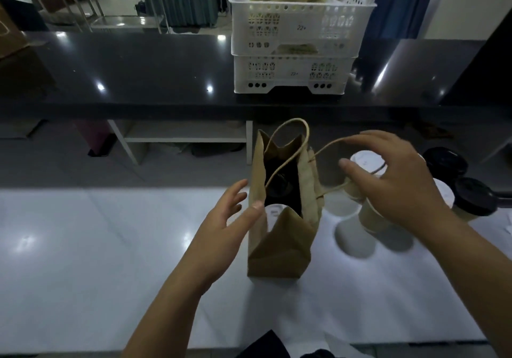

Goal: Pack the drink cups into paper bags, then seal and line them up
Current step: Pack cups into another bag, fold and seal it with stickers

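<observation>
While the left hand (pixel 221 219) rests its thumb on the near-left rim of the brown paper carrier bag (pixel 279 246), its fingers are spread and loose, steadying rather than gripping. That bag stands upright on the pale bench (pixel 83 260) between the two hands, its mouth gaping. Inside it, close to the left thumb, the white lid of one paper drink cup (pixel 273 213) shows; deeper in, a dark round shape may be a second cup with a black lid, though the shadow makes that uncertain.

To the right of the bag, the right hand (pixel 393 180) hovers with fingers fanned over a cluster of cups, and one of the bag's two twisted paper handles (pixel 332 147) loops under its fingers; whether it is actually pinched I cannot tell.

By my reading the packing of this bag is well under way: at least one cup is in, but the top is unsealed, and no finished bag is in sight beside either hand, so sealing and lining up appear wholly undone.

Counted: one bag; beneath and beyond the right hand, two white-lidded cups (pixel 368 161) plainly seen, with a third possibly hidden; further right, two black-lidded cups (pixel 475 197). Beyond both hands, on the dark counter (pixel 138 66), two white perforated plastic crates (pixel 293 52) sit stacked.
</observation>
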